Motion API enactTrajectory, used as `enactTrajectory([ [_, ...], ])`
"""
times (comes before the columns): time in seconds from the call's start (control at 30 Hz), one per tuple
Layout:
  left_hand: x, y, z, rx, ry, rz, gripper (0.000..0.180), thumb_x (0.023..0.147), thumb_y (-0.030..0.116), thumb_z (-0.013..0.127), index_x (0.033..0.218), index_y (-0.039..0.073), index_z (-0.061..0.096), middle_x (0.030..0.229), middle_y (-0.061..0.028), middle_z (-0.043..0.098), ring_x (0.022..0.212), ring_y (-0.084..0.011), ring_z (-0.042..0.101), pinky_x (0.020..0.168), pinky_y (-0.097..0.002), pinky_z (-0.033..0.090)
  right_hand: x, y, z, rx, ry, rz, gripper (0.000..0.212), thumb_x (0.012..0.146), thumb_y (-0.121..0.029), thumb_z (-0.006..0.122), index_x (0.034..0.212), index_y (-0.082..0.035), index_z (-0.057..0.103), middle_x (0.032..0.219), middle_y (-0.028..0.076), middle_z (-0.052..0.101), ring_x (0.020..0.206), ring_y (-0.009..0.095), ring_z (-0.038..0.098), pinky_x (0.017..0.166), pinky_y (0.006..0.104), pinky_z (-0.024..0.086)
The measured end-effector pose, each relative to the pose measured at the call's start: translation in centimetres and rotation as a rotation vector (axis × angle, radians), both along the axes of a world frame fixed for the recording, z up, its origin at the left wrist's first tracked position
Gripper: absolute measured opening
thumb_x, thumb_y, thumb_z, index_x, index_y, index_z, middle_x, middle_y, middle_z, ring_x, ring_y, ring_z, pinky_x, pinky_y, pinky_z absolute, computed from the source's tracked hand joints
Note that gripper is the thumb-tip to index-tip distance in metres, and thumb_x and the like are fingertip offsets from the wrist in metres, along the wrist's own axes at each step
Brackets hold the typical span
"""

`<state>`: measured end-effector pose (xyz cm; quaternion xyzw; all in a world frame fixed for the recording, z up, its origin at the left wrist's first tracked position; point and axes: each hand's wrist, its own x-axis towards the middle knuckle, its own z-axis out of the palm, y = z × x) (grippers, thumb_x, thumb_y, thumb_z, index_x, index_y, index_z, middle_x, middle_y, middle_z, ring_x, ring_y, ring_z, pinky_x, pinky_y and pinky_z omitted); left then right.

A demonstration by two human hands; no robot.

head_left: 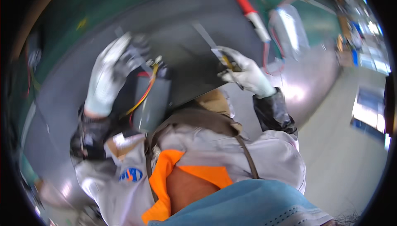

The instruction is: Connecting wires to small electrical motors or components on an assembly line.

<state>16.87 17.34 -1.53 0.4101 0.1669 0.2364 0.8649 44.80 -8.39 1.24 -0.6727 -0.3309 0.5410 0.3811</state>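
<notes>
My left hand [108, 71], in a white glove with dark fingertips, is blurred. Its fingers are curled about a thin pale strip [139, 60], whose material I cannot make out. Just right of it and lower stands a grey block-shaped pack [153, 98] with red, yellow and black wires [150, 86] and a small white connector [158, 59] at its top. My right hand [244, 70], gloved the same way, is closed round a slim tool with a yellowish handle and a long flat grey blade [204, 35] pointing up and left. The blade is apart from the pack.
A dark mat [178, 15] covers the worktop, green farther back. At the far right lie a red-and-white rod-shaped tool [244, 7] with a red cable [265, 58] and a clear plastic wrapping [289, 32]. Pale floor [331, 114] shows beyond the right edge.
</notes>
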Motion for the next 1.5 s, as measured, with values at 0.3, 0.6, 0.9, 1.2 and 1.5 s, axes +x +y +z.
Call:
enactTrajectory([
  [0.3, 1.0, 0.5, 0.1, -0.046, 0.085, -0.045, 0.048, 0.107, 0.031, 0.050, 0.143, -0.001, 0.051, 0.140, -0.0169, 0.058, 0.123, -0.0271, 0.063, 0.106, -0.0414, 0.051, -2.5, 8.5, 3.8, 0.160, -0.631, 0.721, 0.082, 0.088, -0.056, 0.070, 0.148, -0.005, 0.045, 0.103, 0.017, 0.064, 0.094, 0.031, 0.066, 0.084, 0.0396, 0.051],
  [0.6, 0.0, 0.3, -0.4, 0.164, 0.092, 0.023, 0.048, 0.108, 0.034, 0.046, 0.137, -0.003, 0.056, 0.132, -0.0167, 0.063, 0.119, -0.0274, 0.064, 0.101, -0.0415, 0.053, -6.5, 9.0, 5.8, 0.080, -1.155, 0.903, 0.081, 0.085, -0.054, 0.073, 0.147, -0.008, 0.047, 0.094, 0.020, 0.061, 0.085, 0.040, 0.064, 0.076, 0.0455, 0.052],
  [0.9, -9.3, 4.1, 5.9, 0.523, -0.364, -0.770, 0.047, 0.098, 0.039, 0.064, 0.106, -0.007, 0.071, 0.111, -0.0216, 0.070, 0.109, -0.0333, 0.067, 0.091, -0.0433, 0.053, -4.0, 7.7, 2.9, -0.135, -1.107, 0.566, 0.054, 0.089, -0.037, 0.074, 0.132, -0.007, 0.061, 0.094, 0.019, 0.070, 0.083, 0.032, 0.070, 0.075, 0.0396, 0.056],
  [1.2, -5.8, -10.2, 0.5, 1.278, 0.653, 0.208, 0.063, 0.088, 0.041, 0.071, 0.135, 0.000, 0.058, 0.132, -0.0235, 0.059, 0.118, -0.0439, 0.059, 0.104, -0.0482, 0.045, -9.2, 9.7, -0.7, -0.492, 0.044, 0.543, 0.042, 0.097, -0.038, 0.068, 0.109, 0.002, 0.069, 0.083, 0.010, 0.072, 0.074, 0.019, 0.071, 0.064, 0.0322, 0.055],
  [1.5, 7.1, 10.9, -4.3, 0.784, 0.701, 0.739, 0.042, 0.095, 0.030, 0.066, 0.125, 0.000, 0.065, 0.117, -0.0160, 0.068, 0.104, -0.0280, 0.066, 0.088, -0.0401, 0.052, -9.2, 25.5, -8.2, 0.366, -0.113, 0.003, 0.048, 0.103, -0.028, 0.060, 0.137, 0.005, 0.053, 0.116, 0.015, 0.069, 0.098, 0.022, 0.070, 0.080, 0.0349, 0.059],
])
